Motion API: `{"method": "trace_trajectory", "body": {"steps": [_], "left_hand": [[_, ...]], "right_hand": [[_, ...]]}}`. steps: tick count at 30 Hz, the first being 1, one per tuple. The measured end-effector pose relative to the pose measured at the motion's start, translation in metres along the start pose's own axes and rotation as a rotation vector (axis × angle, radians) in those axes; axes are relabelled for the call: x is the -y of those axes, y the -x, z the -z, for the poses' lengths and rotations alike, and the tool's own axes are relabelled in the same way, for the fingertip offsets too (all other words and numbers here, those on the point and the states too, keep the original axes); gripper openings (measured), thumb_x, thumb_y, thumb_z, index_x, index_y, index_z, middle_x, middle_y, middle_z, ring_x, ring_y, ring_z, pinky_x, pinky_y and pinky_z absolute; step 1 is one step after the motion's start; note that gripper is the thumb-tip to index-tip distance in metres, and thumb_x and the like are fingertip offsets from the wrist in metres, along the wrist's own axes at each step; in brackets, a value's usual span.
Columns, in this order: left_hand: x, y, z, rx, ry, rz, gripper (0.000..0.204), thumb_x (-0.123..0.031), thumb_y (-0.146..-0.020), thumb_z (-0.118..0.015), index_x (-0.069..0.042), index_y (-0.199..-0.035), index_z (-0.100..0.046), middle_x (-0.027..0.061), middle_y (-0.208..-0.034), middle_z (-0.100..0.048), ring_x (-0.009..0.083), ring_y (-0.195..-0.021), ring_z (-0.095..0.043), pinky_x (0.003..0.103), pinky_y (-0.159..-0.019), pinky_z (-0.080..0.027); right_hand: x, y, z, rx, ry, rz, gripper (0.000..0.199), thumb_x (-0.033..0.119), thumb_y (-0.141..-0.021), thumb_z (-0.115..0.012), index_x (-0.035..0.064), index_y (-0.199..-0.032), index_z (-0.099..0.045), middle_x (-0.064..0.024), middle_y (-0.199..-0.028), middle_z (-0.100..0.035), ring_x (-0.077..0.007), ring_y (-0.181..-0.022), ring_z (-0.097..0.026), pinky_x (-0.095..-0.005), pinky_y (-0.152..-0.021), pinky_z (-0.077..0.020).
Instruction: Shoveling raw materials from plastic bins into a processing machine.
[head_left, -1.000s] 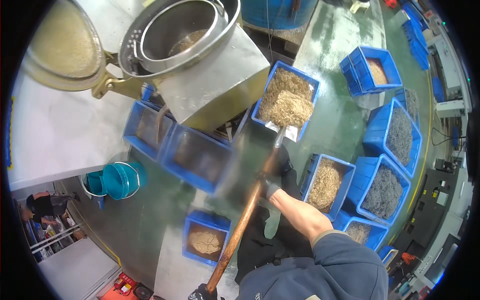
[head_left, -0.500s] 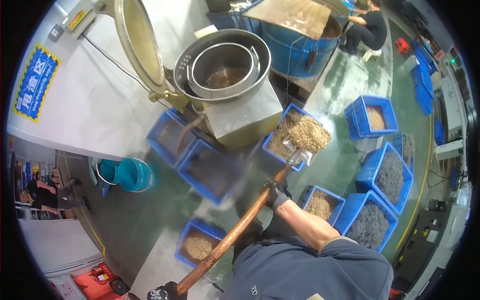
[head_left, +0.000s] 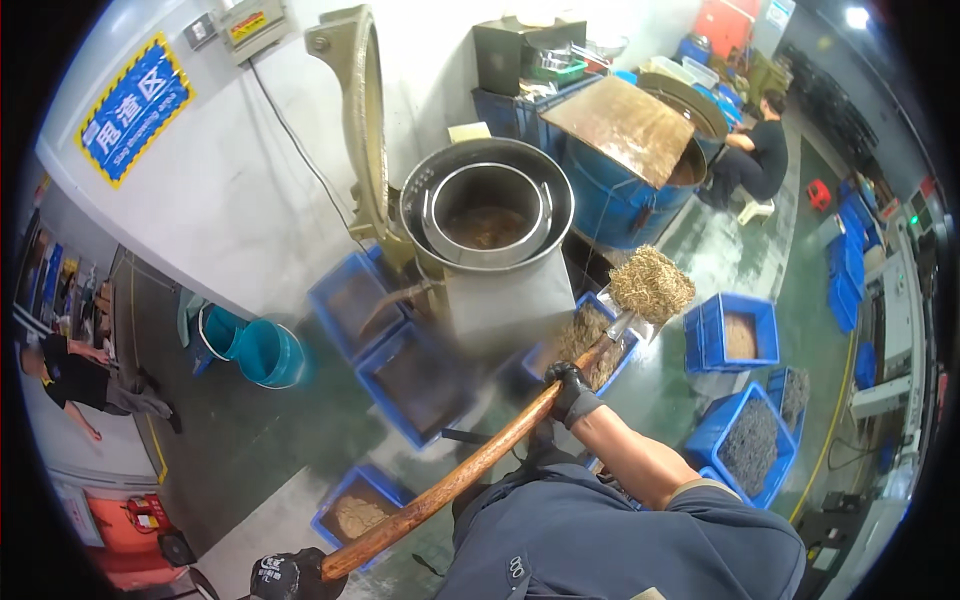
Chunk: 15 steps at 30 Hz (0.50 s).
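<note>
While both gloved grips clamp the shovel's wooden handle [head_left: 470, 475], right hand [head_left: 572, 392] forward, left hand [head_left: 285, 577] rearward, shavings [head_left: 651, 284] heap its blade.

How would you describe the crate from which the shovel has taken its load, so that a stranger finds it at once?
Start at the grey machine with the round steel drum near the white wall. At its base, on the side toward the green floor, stands a blue plastic crate heaped with straw-coloured metal shavings. Unlike neighbouring crates, it lies directly under the loaded blade of the long wooden-handled shovel, beside the black-gloved right hand.

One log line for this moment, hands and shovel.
left hand: grips handle end | right hand: grips mid-handle | shovel: raised, loaded with shavings | below: blue crate
</note>
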<state>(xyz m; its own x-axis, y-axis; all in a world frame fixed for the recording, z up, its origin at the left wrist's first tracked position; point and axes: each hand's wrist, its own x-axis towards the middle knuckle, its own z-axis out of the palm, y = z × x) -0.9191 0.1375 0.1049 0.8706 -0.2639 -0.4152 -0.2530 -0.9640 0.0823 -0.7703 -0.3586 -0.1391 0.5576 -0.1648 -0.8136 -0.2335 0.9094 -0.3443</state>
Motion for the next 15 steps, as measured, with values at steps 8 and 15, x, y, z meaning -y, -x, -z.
{"method": "trace_trajectory", "body": {"steps": [8,15], "left_hand": [[-0.081,0.023,0.081,-0.108,0.153,-0.021,0.024,-0.033,-0.085,-0.065,-0.011,-0.08,-0.061,0.016,-0.059,-0.059,0.0379,-0.052,-0.057,0.047,-0.048,-0.044],[-0.131,0.067,0.062,-0.338,0.122,0.196,0.02,-0.032,-0.085,-0.067,-0.014,-0.076,-0.064,0.0105,-0.052,-0.054,0.0306,-0.045,-0.053,0.042,-0.045,-0.041]], "right_hand": [[0.02,-0.058,-0.026,0.484,0.099,0.035,0.012,0.018,-0.085,-0.053,0.0133,-0.074,-0.052,-0.0031,-0.069,-0.052,-0.0174,-0.065,-0.053,-0.0358,-0.066,-0.0477],[-0.021,-0.051,-0.15,0.274,0.181,-0.111,0.022,0.015,-0.088,-0.053,0.0144,-0.068,-0.046,-0.0025,-0.056,-0.046,-0.0195,-0.048,-0.048,-0.0342,-0.046,-0.0423]]}}
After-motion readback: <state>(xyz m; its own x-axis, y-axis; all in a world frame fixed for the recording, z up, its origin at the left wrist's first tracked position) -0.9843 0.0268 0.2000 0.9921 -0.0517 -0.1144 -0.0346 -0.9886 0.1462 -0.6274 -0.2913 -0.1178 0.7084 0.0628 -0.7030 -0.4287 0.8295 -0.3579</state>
